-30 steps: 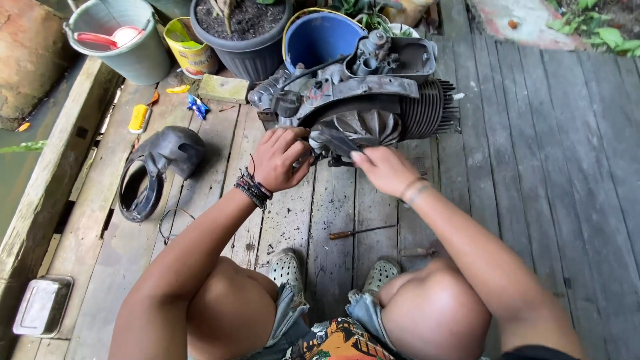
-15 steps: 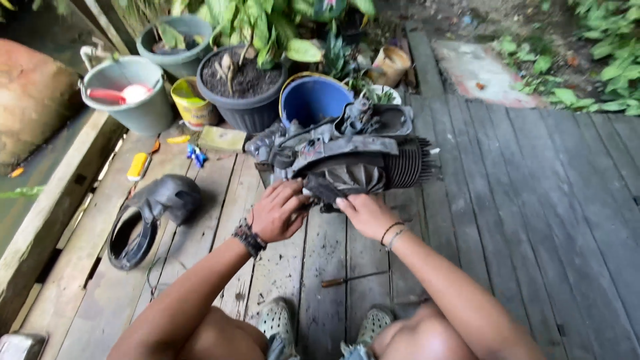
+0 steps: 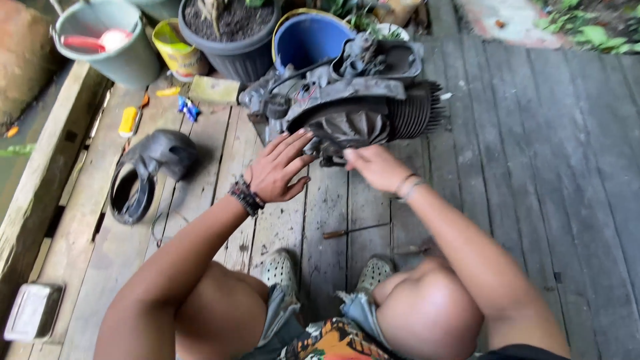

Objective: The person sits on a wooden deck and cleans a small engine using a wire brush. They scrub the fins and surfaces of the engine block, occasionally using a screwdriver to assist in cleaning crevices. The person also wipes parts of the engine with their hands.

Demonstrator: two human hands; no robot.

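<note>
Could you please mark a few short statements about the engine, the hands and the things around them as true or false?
1. The engine lies on wooden planks. True.
2. The left hand holds a hammer. False: it is open, fingers spread by the engine.
3. A blue bucket stands behind the engine. True.
4. The right hand rests on the black cover. False: it is at the engine; the cover lies apart, to the left.

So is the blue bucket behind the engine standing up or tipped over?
Standing up. The blue bucket has its round open mouth facing upward, with the engine hiding its lower part.
</note>
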